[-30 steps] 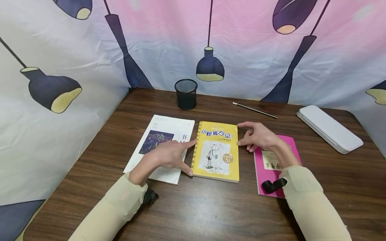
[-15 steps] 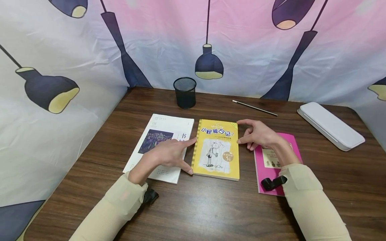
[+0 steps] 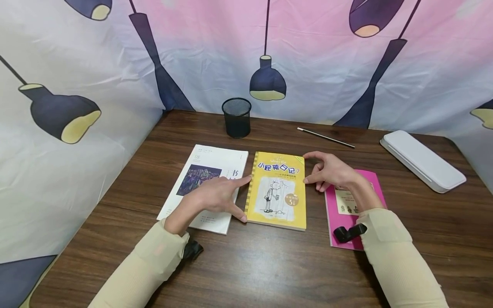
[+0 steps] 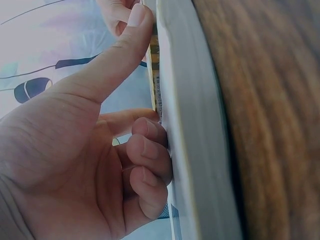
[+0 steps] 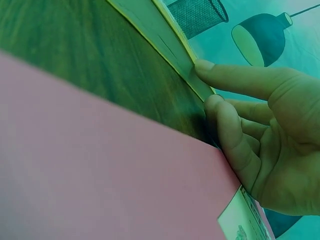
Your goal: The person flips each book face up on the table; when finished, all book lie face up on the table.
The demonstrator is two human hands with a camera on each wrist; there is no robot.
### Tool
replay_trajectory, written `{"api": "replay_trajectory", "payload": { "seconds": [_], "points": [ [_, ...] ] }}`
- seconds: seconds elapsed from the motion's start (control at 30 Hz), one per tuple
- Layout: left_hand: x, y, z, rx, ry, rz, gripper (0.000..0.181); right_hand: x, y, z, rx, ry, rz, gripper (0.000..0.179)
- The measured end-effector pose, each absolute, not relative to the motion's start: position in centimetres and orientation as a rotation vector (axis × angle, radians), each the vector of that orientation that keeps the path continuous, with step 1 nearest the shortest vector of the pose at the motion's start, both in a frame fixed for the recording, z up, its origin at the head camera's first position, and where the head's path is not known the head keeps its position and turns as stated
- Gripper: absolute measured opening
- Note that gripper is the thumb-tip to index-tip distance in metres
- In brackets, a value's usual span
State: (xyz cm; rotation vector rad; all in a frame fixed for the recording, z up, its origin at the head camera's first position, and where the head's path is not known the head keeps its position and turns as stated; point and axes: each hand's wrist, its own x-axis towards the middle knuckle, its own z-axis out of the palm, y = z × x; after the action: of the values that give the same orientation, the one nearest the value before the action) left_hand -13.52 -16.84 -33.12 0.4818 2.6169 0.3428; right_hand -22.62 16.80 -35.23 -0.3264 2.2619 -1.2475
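In the head view, a yellow paperback book (image 3: 277,196) with a cartoon figure lies flat mid-table. My left hand (image 3: 215,194) reaches over a white book (image 3: 219,155), its spread thumb and index finger touching the yellow book's left edge. The left wrist view shows that hand's other fingers (image 4: 150,150) loosely bent by the white book. On the opposite side, my right hand (image 3: 333,173) touches the yellow book's right edge with thumb and index fingertip. Its wrist is above a pink book (image 3: 335,214), partly hidden by the forearm. Neither hand grips a book.
Behind the books stands a black mesh pen cup (image 3: 236,119). A pencil (image 3: 325,137) lies at the back right, with a white case (image 3: 421,160) beyond it. The wooden table (image 3: 269,269) meets a patterned cloth backdrop (image 3: 215,64) at its far edge.
The head view has shifted slightly, so the scene sits a little higher. Both hands and the books keep the same places relative to each other.
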Motion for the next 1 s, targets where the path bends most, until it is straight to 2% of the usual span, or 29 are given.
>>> {"api": "replay_trajectory", "payload": {
  "seconds": [1.0],
  "points": [
    [-13.6,-16.77,-33.22,0.489,2.634,0.319,0.121,-22.67,16.78,-35.34,-0.309,2.259,-1.25,0.088]
  ]
}}
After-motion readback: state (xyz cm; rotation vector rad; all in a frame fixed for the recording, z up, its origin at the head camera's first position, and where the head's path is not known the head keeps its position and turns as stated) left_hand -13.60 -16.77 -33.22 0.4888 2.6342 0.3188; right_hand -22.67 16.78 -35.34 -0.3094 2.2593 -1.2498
